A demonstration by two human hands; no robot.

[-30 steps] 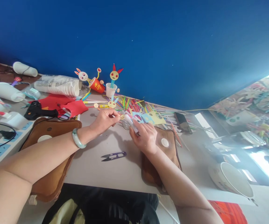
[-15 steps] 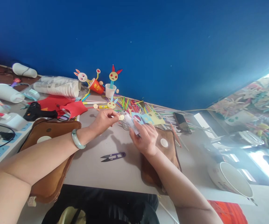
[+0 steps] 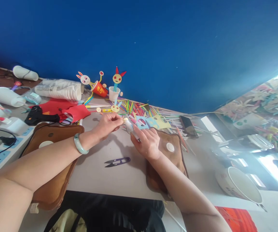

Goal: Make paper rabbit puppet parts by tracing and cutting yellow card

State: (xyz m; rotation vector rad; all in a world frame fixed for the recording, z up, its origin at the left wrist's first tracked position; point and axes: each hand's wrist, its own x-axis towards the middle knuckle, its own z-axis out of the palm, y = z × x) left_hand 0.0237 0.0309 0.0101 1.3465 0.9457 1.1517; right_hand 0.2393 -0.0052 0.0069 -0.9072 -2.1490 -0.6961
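My left hand, with a jade-coloured bangle on the wrist, pinches a small pale yellow disc between thumb and fingertips. Facing it, my right hand is closed around a small whitish tube, whose upper end is at the disc; whether they touch is hard to see. Below both hands a pair of dark thread snips lies on the grey table. Just beyond the left hand is a yellow paper face with blue ears.
Brown cushions lie under each forearm. Toward the blue wall stand a red cup and a white cup with paper figures. Coloured sticks, cut paper and a phone spread rightward. A black glue gun and power strip sit left.
The right hand has shifted slightly left and turned the tube, bringing its end to the disc. The left hand has stayed nearly in place, still pinching the disc.
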